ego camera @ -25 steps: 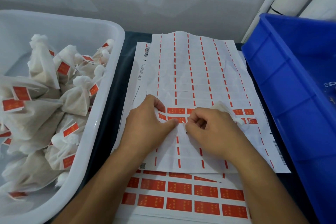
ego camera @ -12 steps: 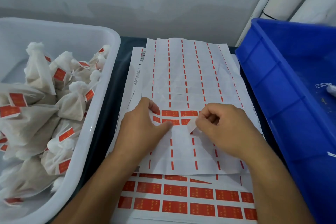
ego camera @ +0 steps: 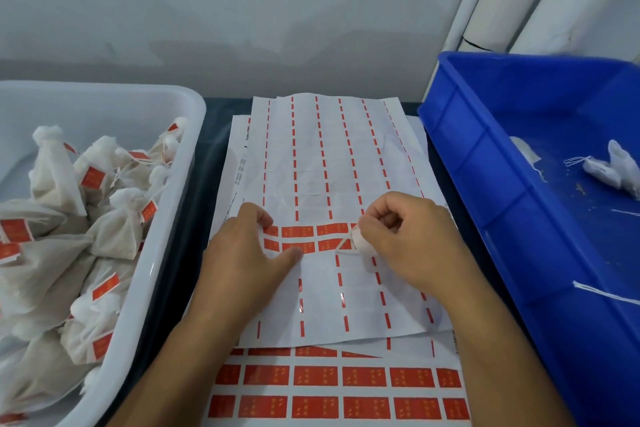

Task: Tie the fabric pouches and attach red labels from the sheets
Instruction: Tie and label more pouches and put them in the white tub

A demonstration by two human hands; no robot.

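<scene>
I see L hand [ego camera: 249, 253] flat, fingers straight, pressing the top sheet [ego camera: 346, 163] on the bench by the last red labels [ego camera: 298, 231]. R hand [ego camera: 408, 236] curled, pinching a pouch [ego camera: 362, 244] w/ string over the sheet. Tied pouches [ego camera: 114, 232] in white tub [ego camera: 166, 253] at left.

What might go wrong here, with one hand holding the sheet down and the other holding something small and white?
The top label sheet lies loose on other sheets; if the left hand lifts, it may slide. The string by the right hand crosses the remaining red labels and might stick there.
</scene>
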